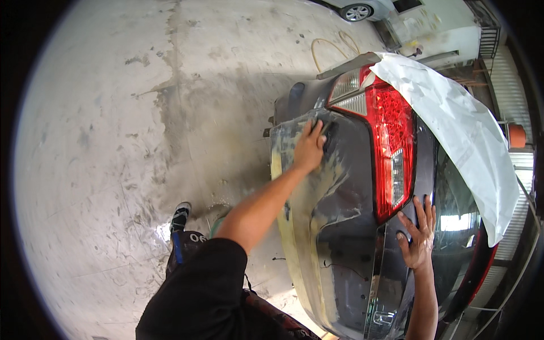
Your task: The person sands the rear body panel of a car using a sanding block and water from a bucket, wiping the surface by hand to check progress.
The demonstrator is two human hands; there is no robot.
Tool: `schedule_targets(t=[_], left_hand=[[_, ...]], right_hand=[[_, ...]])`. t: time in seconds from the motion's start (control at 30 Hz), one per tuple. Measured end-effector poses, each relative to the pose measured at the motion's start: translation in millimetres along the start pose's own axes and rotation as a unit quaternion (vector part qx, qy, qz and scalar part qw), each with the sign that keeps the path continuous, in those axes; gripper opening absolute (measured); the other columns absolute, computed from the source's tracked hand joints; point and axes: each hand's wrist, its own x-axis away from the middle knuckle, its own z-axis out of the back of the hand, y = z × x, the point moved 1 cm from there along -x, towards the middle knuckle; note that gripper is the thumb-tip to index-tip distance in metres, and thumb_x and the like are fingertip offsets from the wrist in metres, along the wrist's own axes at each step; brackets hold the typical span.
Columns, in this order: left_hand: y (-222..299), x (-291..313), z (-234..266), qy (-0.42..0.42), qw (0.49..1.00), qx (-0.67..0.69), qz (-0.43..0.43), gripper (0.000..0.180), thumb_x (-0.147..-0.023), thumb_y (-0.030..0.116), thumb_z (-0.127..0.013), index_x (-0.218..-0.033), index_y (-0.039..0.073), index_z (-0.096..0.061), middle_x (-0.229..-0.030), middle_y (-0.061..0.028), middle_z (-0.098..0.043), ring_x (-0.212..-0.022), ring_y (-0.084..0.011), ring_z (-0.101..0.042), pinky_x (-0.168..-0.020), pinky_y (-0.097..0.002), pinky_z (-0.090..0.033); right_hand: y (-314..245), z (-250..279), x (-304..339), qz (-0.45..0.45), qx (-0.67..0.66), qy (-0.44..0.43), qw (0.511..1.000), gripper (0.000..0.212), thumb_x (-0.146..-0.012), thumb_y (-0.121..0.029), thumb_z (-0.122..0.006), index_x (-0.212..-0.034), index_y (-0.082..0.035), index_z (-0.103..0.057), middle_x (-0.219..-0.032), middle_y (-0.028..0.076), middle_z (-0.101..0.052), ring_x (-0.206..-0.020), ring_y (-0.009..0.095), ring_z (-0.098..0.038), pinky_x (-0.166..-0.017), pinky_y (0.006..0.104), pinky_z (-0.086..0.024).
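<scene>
My left hand [309, 148] presses down on the scuffed corner of a dark grey car's rear bumper [317, 198], its fingers bent over a small dark piece that I cannot make out. Patches of yellowish filler and pale sanded areas cover the panel around it. Just above and to the right sits the red and clear tail light [391, 136]. My right hand [418, 235] lies flat with spread fingers on the trunk lid, beside the lower end of that light. It holds nothing.
White masking paper [453, 113] drapes over the car's upper side near the rear window [453, 221]. A thin wire [345, 267] hangs from the trunk panel. On the stained concrete floor [113, 141] lies a tan hose [326, 48]. Another car's wheel [356, 12] shows at the far end.
</scene>
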Motion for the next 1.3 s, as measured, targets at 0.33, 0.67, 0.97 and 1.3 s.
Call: schedule_targets(t=[0.33, 0.67, 0.97, 1.3], left_hand=[[-88.4, 58.4, 101.2, -0.069, 0.990, -0.084, 0.094, 0.047, -0.096, 0.025, -0.053, -0.142, 0.017, -0.046, -0.145, -0.0241, -0.040, -0.124, -0.0428, -0.049, -0.100, -0.0458, -0.044], [-193.6, 184.0, 296.7, -0.065, 0.962, -0.147, 0.219, 0.052, -0.093, 0.019, -0.053, -0.143, 0.008, -0.044, -0.144, -0.0247, -0.043, -0.128, -0.0418, -0.047, -0.105, -0.0439, -0.040], [-186.9, 161.1, 317.1, -0.065, 0.970, -0.136, 0.189, 0.051, -0.094, 0.021, -0.053, -0.143, 0.008, -0.044, -0.142, -0.0271, -0.044, -0.126, -0.0438, -0.048, -0.104, -0.0449, -0.041], [-205.7, 168.4, 336.4, -0.066, 0.966, -0.141, 0.209, 0.051, -0.094, 0.021, -0.054, -0.141, 0.005, -0.044, -0.140, -0.0285, -0.046, -0.125, -0.0449, -0.048, -0.105, -0.0455, -0.039]], right_hand=[[-100.9, -58.9, -76.4, -0.005, 0.212, -0.196, 0.957, 0.072, -0.090, -0.046, -0.056, -0.147, -0.007, -0.037, -0.158, 0.008, -0.027, -0.148, 0.027, -0.017, -0.119, 0.0518, -0.007], [-100.7, -176.0, -219.0, 0.014, 0.377, -0.231, 0.897, 0.082, -0.091, -0.056, -0.050, -0.152, -0.007, -0.025, -0.160, 0.005, -0.020, -0.149, 0.021, -0.011, -0.120, 0.0505, -0.004], [-108.0, -149.4, -199.6, 0.014, 0.345, -0.232, 0.909, 0.078, -0.093, -0.054, -0.048, -0.152, -0.008, -0.025, -0.161, 0.005, -0.019, -0.149, 0.024, -0.009, -0.119, 0.0522, -0.004], [-124.8, -192.6, -192.1, 0.014, 0.408, -0.248, 0.879, 0.079, -0.093, -0.055, -0.046, -0.153, -0.008, -0.023, -0.162, 0.005, -0.015, -0.150, 0.023, -0.006, -0.119, 0.0546, -0.004]])
